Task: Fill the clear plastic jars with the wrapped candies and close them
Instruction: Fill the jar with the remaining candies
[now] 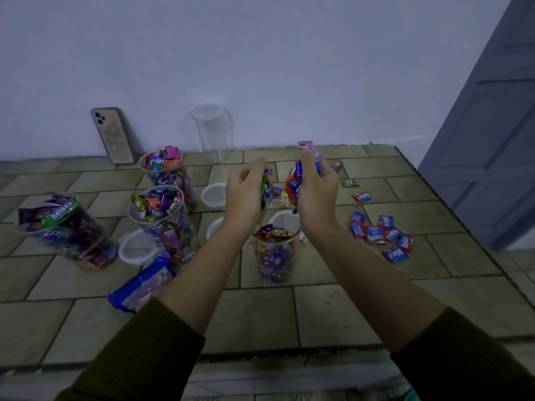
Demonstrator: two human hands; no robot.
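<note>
We hold both hands, left point(246, 195) and right point(314, 192), clutching candies point(292, 183) above the open jar point(273, 253) to drop them in.

We see a plain pale wall point(260, 53) filling the upper frame, a surface of greenish-brown tiles point(347, 308) below it, and a grey panelled door point(486, 146) at the right edge. The light is dim and bluish.

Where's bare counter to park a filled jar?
Bare: counter front strip, near side of the centre jar; back-right corner behind the loose candies. Crowded: left-centre, among full jars, lids and candy bag.
</note>
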